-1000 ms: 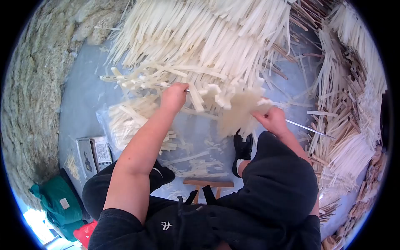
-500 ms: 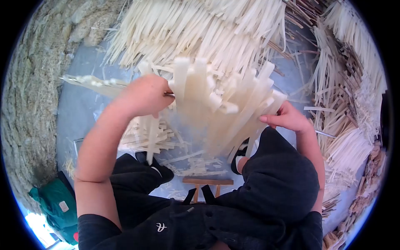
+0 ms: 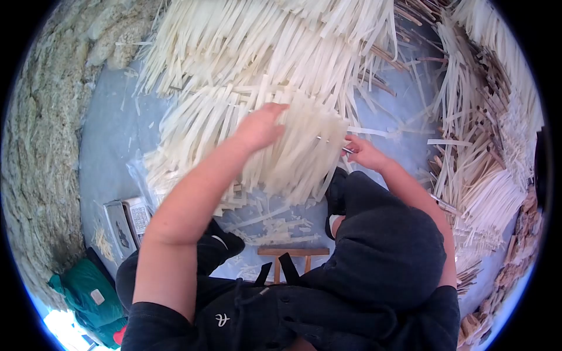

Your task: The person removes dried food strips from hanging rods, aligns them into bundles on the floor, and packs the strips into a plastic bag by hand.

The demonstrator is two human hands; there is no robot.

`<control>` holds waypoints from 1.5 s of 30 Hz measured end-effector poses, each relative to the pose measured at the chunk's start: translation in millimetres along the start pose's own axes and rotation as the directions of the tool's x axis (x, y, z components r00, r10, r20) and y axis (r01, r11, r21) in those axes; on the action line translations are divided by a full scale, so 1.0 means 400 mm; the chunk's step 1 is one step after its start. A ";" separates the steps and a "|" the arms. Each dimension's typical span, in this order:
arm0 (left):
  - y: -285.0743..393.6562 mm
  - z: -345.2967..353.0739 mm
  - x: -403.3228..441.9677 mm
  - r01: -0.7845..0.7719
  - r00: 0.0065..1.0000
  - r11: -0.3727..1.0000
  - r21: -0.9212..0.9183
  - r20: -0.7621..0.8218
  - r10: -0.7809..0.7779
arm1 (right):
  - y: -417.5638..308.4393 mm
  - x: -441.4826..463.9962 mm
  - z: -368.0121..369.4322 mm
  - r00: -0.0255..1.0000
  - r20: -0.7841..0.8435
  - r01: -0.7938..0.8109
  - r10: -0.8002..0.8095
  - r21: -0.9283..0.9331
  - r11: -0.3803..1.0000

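Note:
Many pale flat strips (image 3: 293, 158) hang in a dense row on a thin metal rod (image 3: 321, 139), which shows only in short glints between them. My right hand (image 3: 366, 154) pinches the rod's right end, its fingers curled around it. Over the middle of the row, my left hand (image 3: 260, 128) lies against the strips with finger and thumb apart. Its fingertips are partly blurred, and the rod beneath it is hidden. Strips to the left of this hand slant down towards the floor.
A thick layer of similar strips (image 3: 281, 41) covers the floor ahead. More strips and brown sticks (image 3: 489, 143) lie at right. A scale (image 3: 126, 222) stands at left, near a green bag (image 3: 91, 289). A wooden stool (image 3: 293, 252) is between my legs, with scraps (image 3: 275, 230) before it.
The strip-laden rod has gone down and away from me, and the strips now lie more evenly. My left hand has shifted right onto them. My right hand has moved left; the scale has come into view.

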State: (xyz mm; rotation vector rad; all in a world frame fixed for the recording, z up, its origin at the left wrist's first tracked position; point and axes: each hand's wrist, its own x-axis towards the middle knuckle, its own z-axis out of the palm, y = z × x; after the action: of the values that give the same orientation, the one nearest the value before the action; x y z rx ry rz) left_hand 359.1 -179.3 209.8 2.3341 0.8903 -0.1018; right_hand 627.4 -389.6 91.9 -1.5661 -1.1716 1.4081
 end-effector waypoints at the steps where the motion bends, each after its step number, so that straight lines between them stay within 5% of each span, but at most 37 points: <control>1: 0.016 0.053 0.000 -0.065 0.998 0.998 -0.012 -0.028 0.065 | 0.028 0.002 -0.006 0.990 -0.065 -0.119 0.123 0.064 0.991; 3: 0.063 0.156 -0.002 -0.162 0.980 0.987 0.012 -0.118 0.162 | 0.050 0.001 -0.014 0.962 -0.113 -0.235 0.250 0.132 0.963; 5: 0.126 0.241 -0.003 -0.254 0.949 0.949 0.186 -0.141 0.281 | 0.051 0.000 -0.011 0.963 -0.168 -0.252 0.213 -0.271 0.929; 9: 0.247 0.321 -0.004 -0.342 0.910 0.922 0.180 -0.179 0.373 | -0.122 -0.037 0.023 0.955 -0.224 -0.264 0.197 -0.326 0.908; 11: 0.264 0.359 0.014 -0.328 0.856 0.934 0.138 -0.374 0.356 | -0.174 -0.058 0.014 0.956 -0.108 -0.273 0.274 0.019 0.962; 12: 0.269 0.357 0.020 -0.328 0.856 0.935 0.138 -0.376 0.356 | -0.160 -0.066 0.009 0.956 -0.108 -0.273 0.273 0.016 0.962; 14: 0.270 0.350 0.033 -0.289 0.899 0.929 0.232 -0.269 0.346 | -0.117 -0.084 0.002 0.987 -0.154 -0.090 0.046 -0.290 0.953; 17: 0.242 0.353 0.057 -0.246 0.905 0.915 0.319 -0.263 0.335 | -0.154 -0.120 0.005 0.961 -0.275 -0.111 -0.018 -0.447 0.888; 21: 0.163 0.318 0.070 -0.206 0.925 0.901 0.383 -0.224 0.307 | -0.148 -0.202 -0.051 0.949 -0.315 -0.182 0.009 -0.526 0.831; 23: 0.131 0.326 0.084 -0.135 0.936 0.903 0.407 -0.246 0.251 | -0.139 -0.269 -0.059 0.901 -0.383 -0.123 -0.205 -0.677 0.726; 26: 0.123 0.303 0.085 -0.118 0.963 0.921 0.371 -0.183 0.197 | -0.132 -0.353 -0.073 0.871 -0.393 -0.158 -0.294 -0.792 0.589; 33: 0.092 0.296 0.093 -0.130 0.979 0.922 0.364 -0.102 0.178 | -0.073 -0.487 -0.115 0.864 -0.378 -0.236 -0.333 -0.888 0.395; 35: 0.094 0.300 0.094 -0.133 0.981 0.923 0.362 -0.081 0.173 | -0.091 -0.462 -0.103 0.844 -0.500 -0.288 -0.192 -0.725 0.625; 37: 0.079 0.290 0.083 -0.125 0.983 0.932 0.340 -0.086 0.162 | -0.134 -0.394 -0.102 0.900 -0.435 -0.232 -0.043 -0.559 0.796; 41: 0.134 0.253 0.055 -0.154 0.984 0.934 0.324 -0.030 0.173 | -0.180 -0.154 -0.019 0.953 -0.121 -0.298 0.276 -0.239 0.924; 45: 0.087 0.307 0.048 -0.190 0.932 0.936 0.295 -0.245 0.267 | -0.155 -0.106 0.017 0.956 -0.031 -0.281 0.291 -0.373 0.884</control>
State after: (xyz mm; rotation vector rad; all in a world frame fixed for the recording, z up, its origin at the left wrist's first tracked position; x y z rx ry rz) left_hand 413.2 -259.9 125.1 2.7386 0.7629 0.2298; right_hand 611.0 -409.2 162.7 -2.0652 -1.3238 1.4505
